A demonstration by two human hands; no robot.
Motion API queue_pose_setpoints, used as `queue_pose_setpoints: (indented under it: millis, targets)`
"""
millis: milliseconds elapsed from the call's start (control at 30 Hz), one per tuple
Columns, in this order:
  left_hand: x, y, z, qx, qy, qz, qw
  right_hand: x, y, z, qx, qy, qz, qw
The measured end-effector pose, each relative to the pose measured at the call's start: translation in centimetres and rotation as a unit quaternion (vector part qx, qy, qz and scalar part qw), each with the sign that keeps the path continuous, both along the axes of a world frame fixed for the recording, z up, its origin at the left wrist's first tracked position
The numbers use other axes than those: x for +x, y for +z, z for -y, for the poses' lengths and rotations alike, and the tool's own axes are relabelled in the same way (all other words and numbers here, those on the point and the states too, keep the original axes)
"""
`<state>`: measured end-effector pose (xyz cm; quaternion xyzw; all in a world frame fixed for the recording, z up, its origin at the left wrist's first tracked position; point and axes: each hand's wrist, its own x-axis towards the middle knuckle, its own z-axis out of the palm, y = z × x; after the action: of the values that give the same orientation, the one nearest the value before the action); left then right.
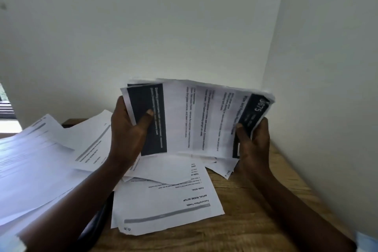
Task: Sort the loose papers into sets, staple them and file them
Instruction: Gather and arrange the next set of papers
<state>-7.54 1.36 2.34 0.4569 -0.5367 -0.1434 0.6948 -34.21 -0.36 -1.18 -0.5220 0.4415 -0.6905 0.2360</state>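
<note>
A stack of printed papers (pixel 196 116), with dark blocks at both ends, is held up above the wooden table (pixel 255 221). My left hand (pixel 128 135) grips its left end, thumb on the front dark block. My right hand (pixel 253 143) grips the right end, thumb on the other dark block. Below the stack lie loose sheets; the nearest loose sheet (pixel 169 204) has a grey bar and headings, turned upside down. A larger spread of papers (pixel 41 159) covers the left side of the table.
White walls (pixel 327 88) close in behind and on the right, forming a corner. A dark object (pixel 96 221) lies partly under my left forearm and the papers; I cannot tell what it is. Bare wood shows at the front right.
</note>
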Motion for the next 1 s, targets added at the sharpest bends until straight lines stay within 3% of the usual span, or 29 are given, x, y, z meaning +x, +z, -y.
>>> queue_pose_setpoints:
  millis: [133,267,400,667,867,1000]
  targets:
    - [-0.2,-1.8,0.3,0.067,0.004,0.01,0.998,0.5,-1.2,-0.2,0.05,0.014,0.016,0.999]
    - [-0.5,-1.0,0.2,0.038,0.028,0.027,0.999,0.3,-0.8,-0.1,0.023,-0.008,0.022,0.999]
    - [-0.9,-2.4,0.4,0.087,0.018,0.039,0.995,0.3,-2.0,0.1,0.059,0.005,0.0,0.998]
    - [-1.0,-2.6,0.1,0.1,0.027,0.034,0.994,0.4,-2.7,0.4,0.073,0.003,0.021,0.997]
    - [-0.9,-2.2,-0.5,0.026,0.049,0.031,0.998,0.2,-2.3,0.0,0.03,-0.004,0.034,0.999]
    - [-1.0,-2.6,-0.7,0.085,0.018,0.045,0.995,0.0,-2.8,0.3,0.086,0.008,0.017,0.996]
